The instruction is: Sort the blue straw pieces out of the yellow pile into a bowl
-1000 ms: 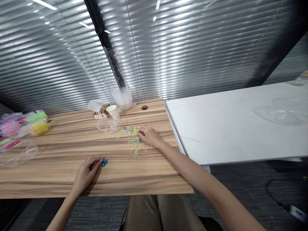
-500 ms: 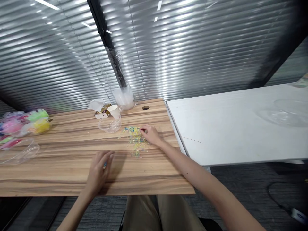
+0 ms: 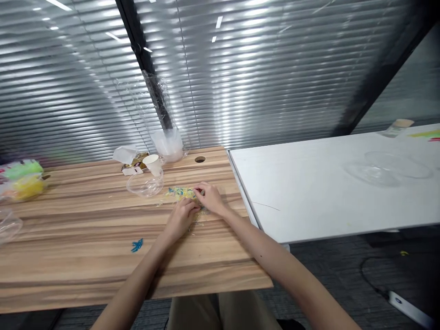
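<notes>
Yellow-blue shreds [image 3: 182, 192] just beyond left hand [image 3: 182, 217], beside right hand [image 3: 209, 198]; both curled, cannot tell if pinching. Blue strips [image 3: 137, 245] apart, left of left hand.

Rear of the wooden desk [image 3: 85, 220]: paper cup [image 3: 152, 162] between a stack of bowls [image 3: 168, 149] and a small box [image 3: 131, 171]. Left: bag with yellow contents [image 3: 29, 186]. Adjoining: white table [image 3: 309, 197] bearing a thin strand [image 3: 266, 206]. Behind: slatted blinds [image 3: 261, 87].
</notes>
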